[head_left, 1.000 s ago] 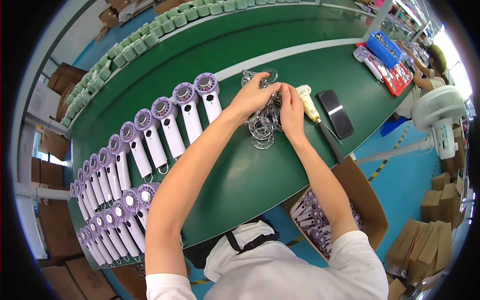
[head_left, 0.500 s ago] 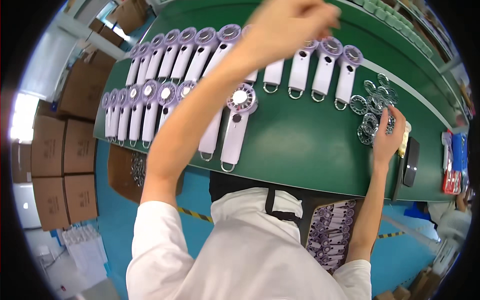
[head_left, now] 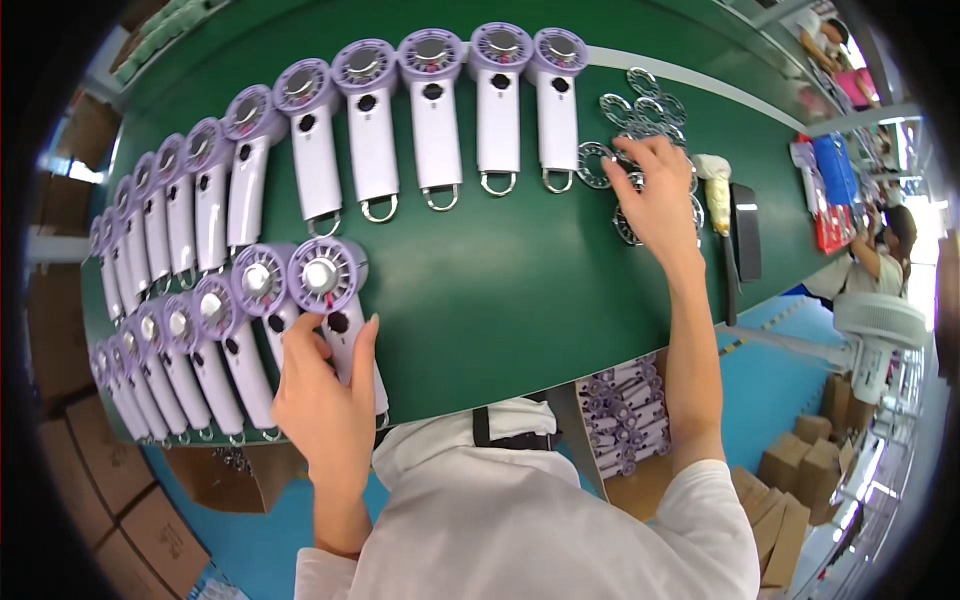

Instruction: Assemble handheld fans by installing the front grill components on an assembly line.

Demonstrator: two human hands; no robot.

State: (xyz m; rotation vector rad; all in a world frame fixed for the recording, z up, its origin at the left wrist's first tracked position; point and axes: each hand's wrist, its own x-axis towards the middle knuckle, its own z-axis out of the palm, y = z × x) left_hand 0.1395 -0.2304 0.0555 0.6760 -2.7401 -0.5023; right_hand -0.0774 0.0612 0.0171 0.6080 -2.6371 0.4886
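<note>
The end fan (head_left: pixel 326 276) lies at the left hand (head_left: pixel 345 345), its purple head just beyond the fingertips. This hand is spread around the white handle, thumb to the right and fingers to the left; whether it grips, I cannot tell. The right hand (head_left: pixel 625 165) is well apart, fingers curved down over the clear rings (head_left: pixel 646 108), some of which show beyond its fingertips; whether it pinches one is hidden.

Left of the left hand runs the rest of the front row (head_left: pixel 215 305); beyond it stands the back row (head_left: pixel 431 120). Just right of the right hand lie a pale-wrapped tool (head_left: pixel 716 195) and a dark phone (head_left: pixel 746 240). A carton (head_left: pixel 645 490) of fans is beside the right forearm.

Half a second ago the left hand was raised over the back row; now it is down at the end fan. The right hand stays at the rings.
</note>
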